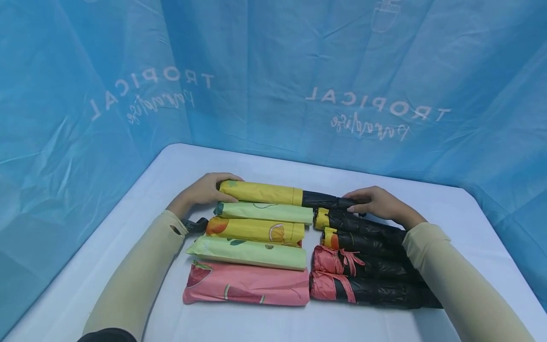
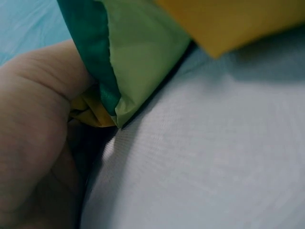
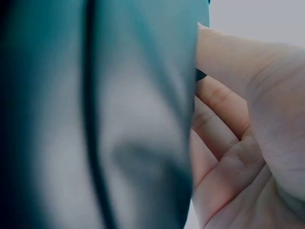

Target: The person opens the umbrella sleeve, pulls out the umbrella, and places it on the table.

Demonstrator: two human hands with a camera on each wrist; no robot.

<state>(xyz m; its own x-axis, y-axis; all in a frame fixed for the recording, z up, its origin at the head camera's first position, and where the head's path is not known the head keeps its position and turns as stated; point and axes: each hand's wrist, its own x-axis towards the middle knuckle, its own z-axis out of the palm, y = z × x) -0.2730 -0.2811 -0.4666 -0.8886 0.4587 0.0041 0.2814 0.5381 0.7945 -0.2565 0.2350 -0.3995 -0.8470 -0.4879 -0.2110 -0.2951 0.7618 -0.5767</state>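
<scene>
At the back of the row lies a long bundle: a yellow printed sleeve with a black folded umbrella coming out of its right end. My left hand grips the sleeve's left end, thumb on the near side. My right hand pinches the umbrella's far right end between thumb and fingers. Just in front lies a light green sleeve; its dark green corner shows beside my left thumb in the left wrist view. Blurred dark fabric hides part of my right fingers in the right wrist view.
Nearer on the left lie another yellow sleeve, a green one and a pink one. Several black bundles with yellow or pink ends, such as this one, lie to the right. Blue printed cloth hangs behind the white table.
</scene>
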